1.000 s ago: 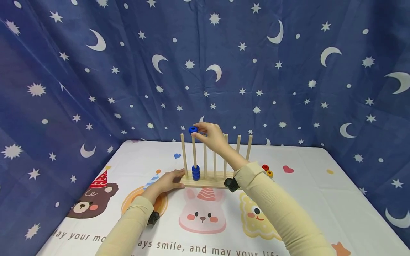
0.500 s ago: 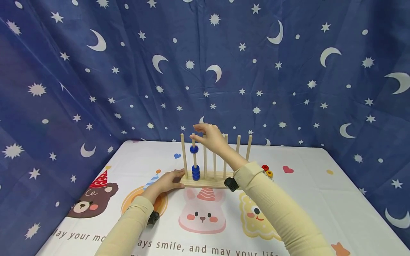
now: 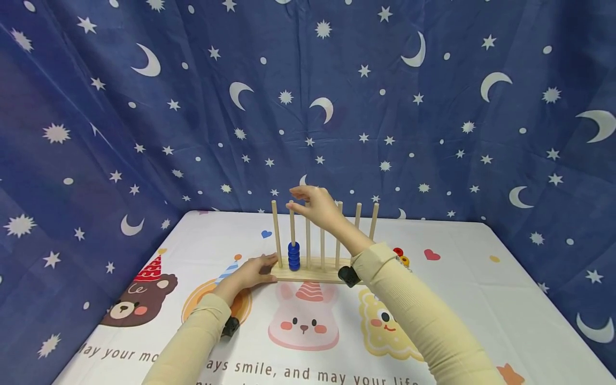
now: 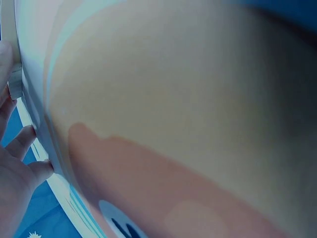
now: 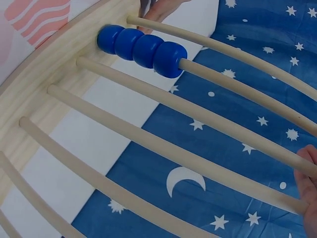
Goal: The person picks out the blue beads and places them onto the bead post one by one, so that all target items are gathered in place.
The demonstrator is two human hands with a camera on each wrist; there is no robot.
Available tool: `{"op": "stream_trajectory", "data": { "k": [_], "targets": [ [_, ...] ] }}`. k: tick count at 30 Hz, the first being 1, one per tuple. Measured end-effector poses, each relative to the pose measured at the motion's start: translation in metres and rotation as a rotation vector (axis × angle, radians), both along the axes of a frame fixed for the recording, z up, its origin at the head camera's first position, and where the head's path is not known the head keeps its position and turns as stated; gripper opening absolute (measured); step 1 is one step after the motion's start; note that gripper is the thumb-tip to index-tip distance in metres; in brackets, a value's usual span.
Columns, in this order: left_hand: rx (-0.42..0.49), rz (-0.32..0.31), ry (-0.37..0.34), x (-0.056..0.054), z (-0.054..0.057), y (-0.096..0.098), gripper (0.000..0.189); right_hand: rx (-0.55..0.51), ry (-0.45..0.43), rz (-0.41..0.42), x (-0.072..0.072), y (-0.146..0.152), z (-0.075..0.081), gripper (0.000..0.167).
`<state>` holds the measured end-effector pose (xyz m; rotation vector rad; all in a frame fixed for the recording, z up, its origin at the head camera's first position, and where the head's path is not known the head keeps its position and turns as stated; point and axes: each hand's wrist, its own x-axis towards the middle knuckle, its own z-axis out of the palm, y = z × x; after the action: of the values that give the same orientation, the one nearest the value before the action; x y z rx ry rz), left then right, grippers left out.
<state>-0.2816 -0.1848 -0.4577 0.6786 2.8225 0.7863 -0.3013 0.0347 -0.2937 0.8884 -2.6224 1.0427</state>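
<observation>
A wooden peg rack (image 3: pixel 313 276), a row of upright dowels on a flat base, stands on the table. On its second peg from the left, several blue beads (image 5: pixel 144 50) are stacked down at the base. My left hand (image 3: pixel 252 271) holds the left end of the base, thumb in front and fingers behind; part of that grip shows at the left wrist view's edge. Up at the top of the beaded peg is my right hand (image 3: pixel 318 207), thumb and fingers parted with nothing between them. The other pegs that show carry no beads.
Behind my right forearm lie a red bead (image 3: pixel 398 251) and a yellow bead (image 3: pixel 405 261), partly hidden. A printed white cloth (image 3: pixel 457 299) covers the table. A blue star-patterned curtain (image 3: pixel 308 96) hangs behind and along the sides.
My right hand has let go of a blue bead at the peg's top. The bead has slid down onto the blue stack. The left hand has stayed on the base.
</observation>
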Motion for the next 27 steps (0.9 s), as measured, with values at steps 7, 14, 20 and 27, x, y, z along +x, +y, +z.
{"op": "stream_trajectory", "data": {
  "k": [7, 14, 20, 27],
  "targets": [
    [0.006, 0.009, -0.025, 0.000, 0.000, 0.000, 0.063, -0.006, 0.001, 0.003, 0.000, 0.001, -0.001, 0.041],
    [0.000, 0.002, -0.004, -0.001, 0.002, 0.001, 0.063, -0.020, 0.021, 0.050, 0.001, 0.005, 0.000, 0.042],
    [0.003, -0.002, -0.002, -0.002, 0.001, 0.000, 0.063, -0.086, 0.040, 0.090, 0.001, 0.011, -0.003, 0.039],
    [0.001, -0.005, 0.014, -0.001, 0.000, -0.001, 0.063, -0.169, 0.075, 0.119, 0.006, 0.015, -0.005, 0.034]
  ]
}}
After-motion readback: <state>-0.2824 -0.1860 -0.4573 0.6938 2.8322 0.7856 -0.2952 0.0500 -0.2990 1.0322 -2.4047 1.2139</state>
